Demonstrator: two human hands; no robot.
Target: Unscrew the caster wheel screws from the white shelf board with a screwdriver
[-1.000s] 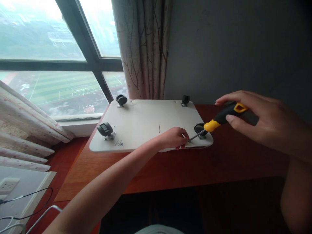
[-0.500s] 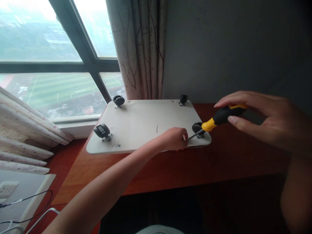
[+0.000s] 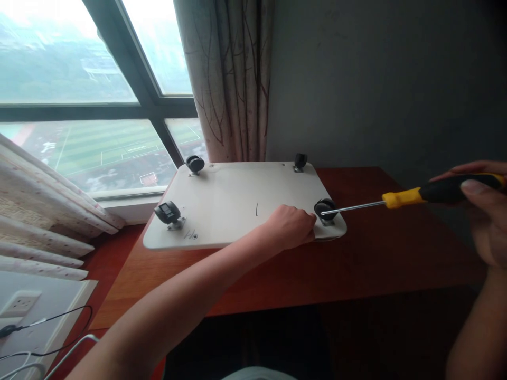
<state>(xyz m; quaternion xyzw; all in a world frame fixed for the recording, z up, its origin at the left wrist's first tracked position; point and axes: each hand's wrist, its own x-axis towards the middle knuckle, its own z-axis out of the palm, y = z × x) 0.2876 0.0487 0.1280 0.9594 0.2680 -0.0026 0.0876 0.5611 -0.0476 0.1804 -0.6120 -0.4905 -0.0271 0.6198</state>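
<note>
The right hand [image 3: 490,224] is wrapped around the screwdriver [image 3: 404,198], whose tip appears before the near right caster [image 3: 325,207]. The left hand [image 3: 293,227] is curled at the white board's [image 3: 233,195] near edge; its contents I cannot tell. Rightward, the bench [image 3: 376,248] extends beyond the board.

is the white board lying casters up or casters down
Casters up: four show on the upward face of the white board, lying on the table.

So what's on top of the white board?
Four black wheels, one near each corner of the white board, plus dark marks. The left hand is at the near edge; whatever it covers can't be seen.
</note>
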